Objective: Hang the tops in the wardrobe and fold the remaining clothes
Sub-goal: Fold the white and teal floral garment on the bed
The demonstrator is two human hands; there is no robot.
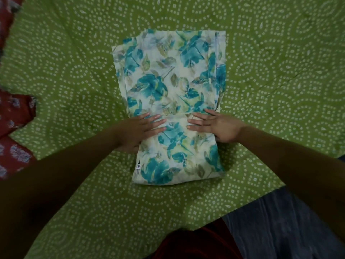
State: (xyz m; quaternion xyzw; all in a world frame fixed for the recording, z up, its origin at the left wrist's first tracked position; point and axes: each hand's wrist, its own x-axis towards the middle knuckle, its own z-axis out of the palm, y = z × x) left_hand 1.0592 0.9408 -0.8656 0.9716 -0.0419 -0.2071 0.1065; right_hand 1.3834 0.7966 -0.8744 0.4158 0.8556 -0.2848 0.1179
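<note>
A cream garment with a teal floral print (168, 81) lies partly folded on the green bed sheet (74, 71), its near part doubled over the far part. My left hand (141, 128) presses flat on the fold's edge at the garment's left side, fingers straight and pointing right. My right hand (214, 126) presses flat on the same fold at the right side, fingers straight and pointing left. The fingertips of the two hands lie a short gap apart. A small white label (138, 166) shows at the near left corner.
A red garment with pale flower print (15, 131) lies at the left edge of the bed. The sheet's near edge runs diagonally at lower right, with blue-grey cloth (280, 225) beyond it. Dark red clothing (196, 243) sits at the bottom centre.
</note>
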